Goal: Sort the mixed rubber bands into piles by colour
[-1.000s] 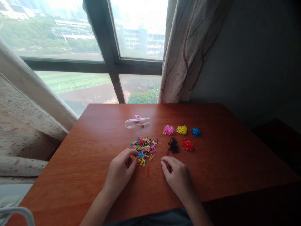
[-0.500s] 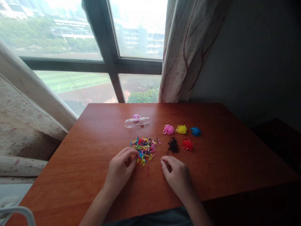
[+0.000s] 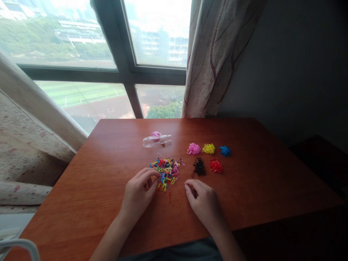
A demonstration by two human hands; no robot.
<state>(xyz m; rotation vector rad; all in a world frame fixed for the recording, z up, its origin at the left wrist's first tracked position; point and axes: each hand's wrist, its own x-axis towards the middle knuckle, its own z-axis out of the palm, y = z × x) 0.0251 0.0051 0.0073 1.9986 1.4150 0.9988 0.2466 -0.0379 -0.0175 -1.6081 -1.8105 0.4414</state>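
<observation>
A mixed heap of small plastic stitch markers (image 3: 167,168) in several colours lies mid-table. At its near left edge is my left hand (image 3: 140,186), thumb and forefinger closed together; what they pinch is too small to make out. My right hand (image 3: 202,197) rests to the right of the heap with its fingers curled into a pinch, and anything in them is hidden. A single red stitch marker (image 3: 170,197) lies between the hands. Sorted piles sit further right: pink (image 3: 194,148), yellow (image 3: 208,148), blue (image 3: 225,150), black (image 3: 199,167) and red (image 3: 216,165).
Behind the heap lies a clear plastic container (image 3: 156,140) with a pink part. The brown wooden table (image 3: 95,181) ends at a window (image 3: 160,98) with curtains (image 3: 202,72) on both sides. A white curved bar (image 3: 23,243) shows at bottom left.
The whole view has shifted slightly. Both hands hold nearly the same place and pose, and the heap and piles look unchanged.
</observation>
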